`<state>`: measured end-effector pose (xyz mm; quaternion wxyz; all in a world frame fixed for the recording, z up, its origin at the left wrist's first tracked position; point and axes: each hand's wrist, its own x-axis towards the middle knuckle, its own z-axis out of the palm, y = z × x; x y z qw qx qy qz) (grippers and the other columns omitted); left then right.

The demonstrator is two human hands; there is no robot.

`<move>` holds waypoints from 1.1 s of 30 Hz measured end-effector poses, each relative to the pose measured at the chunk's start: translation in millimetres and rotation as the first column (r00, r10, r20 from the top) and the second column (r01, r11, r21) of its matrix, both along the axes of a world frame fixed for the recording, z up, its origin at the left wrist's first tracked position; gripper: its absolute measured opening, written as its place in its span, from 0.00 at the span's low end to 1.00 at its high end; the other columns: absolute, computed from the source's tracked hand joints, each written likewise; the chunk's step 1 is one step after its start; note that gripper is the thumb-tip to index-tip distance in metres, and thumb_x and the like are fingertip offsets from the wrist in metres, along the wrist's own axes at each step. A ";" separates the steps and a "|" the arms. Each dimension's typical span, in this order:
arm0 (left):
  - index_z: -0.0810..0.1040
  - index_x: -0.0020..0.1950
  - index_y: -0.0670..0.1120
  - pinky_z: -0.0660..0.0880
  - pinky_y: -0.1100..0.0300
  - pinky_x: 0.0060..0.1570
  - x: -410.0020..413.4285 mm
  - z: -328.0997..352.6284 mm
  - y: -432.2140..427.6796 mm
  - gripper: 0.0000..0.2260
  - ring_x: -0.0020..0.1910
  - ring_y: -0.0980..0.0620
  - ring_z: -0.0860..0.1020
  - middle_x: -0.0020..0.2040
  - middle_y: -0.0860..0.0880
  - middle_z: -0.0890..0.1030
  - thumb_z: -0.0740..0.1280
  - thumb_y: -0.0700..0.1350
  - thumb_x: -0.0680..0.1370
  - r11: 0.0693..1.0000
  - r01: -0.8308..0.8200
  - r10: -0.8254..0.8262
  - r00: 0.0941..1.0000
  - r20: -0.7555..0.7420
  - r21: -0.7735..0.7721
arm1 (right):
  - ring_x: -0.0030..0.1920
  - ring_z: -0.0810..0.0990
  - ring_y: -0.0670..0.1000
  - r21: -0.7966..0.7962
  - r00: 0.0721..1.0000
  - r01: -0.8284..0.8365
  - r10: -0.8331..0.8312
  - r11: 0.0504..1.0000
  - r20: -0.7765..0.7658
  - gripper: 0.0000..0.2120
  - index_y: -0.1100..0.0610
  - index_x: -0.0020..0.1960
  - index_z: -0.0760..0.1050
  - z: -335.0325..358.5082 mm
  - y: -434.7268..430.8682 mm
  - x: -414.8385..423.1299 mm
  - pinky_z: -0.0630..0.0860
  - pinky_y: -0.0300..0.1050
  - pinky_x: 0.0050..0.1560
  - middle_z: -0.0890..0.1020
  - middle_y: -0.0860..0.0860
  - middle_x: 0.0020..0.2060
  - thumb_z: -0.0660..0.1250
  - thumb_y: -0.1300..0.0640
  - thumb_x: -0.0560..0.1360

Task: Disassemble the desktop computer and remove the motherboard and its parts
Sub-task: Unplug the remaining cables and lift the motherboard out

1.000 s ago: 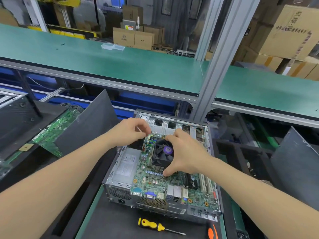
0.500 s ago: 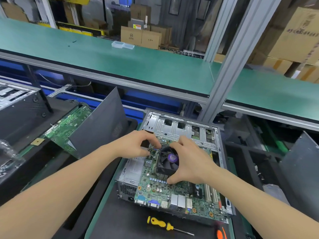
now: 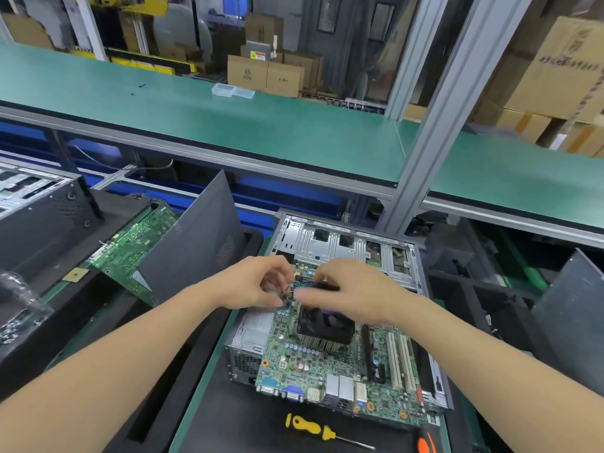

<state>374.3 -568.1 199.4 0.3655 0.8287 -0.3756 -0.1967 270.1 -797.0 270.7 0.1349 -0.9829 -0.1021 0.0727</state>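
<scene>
The open desktop case [image 3: 330, 240] lies on a black mat, and its green motherboard [image 3: 343, 371] is inside. On the board sits a black cooler fan [image 3: 327, 323] with a purple label, over a finned heatsink. My left hand [image 3: 258, 286] has curled fingers and pinches thin wires [image 3: 287, 289] at the fan's far left corner. My right hand [image 3: 356, 289] reaches across the fan's far edge. Its blurred fingertips meet the same wires right beside my left fingers. Where the wires plug in is hidden by my fingers.
A yellow-handled screwdriver [image 3: 310, 427] and an orange-handled tool [image 3: 425, 446] lie in front of the case. A dark side panel [image 3: 192, 243] and another green board [image 3: 130, 246] lean in a black tray on the left. A grey post [image 3: 434, 132] and a green shelf [image 3: 228, 119] stand behind.
My right hand has left the top of the fan and moved to its far left corner. My left hand has closed in to meet it at the wires. The view has come closer.
</scene>
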 end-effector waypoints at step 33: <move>0.71 0.64 0.62 0.39 0.45 0.80 -21.6 -48.2 5.9 0.22 0.71 0.75 0.63 0.49 0.61 0.86 0.76 0.57 0.74 0.942 -0.280 0.277 0.960 -0.043 -0.182 | 0.32 0.71 0.48 -0.379 0.947 -0.084 -0.044 0.922 -0.317 0.17 0.54 0.34 0.71 -10.3 88.8 87.8 0.65 0.42 0.30 0.74 0.48 0.32 0.71 0.48 0.76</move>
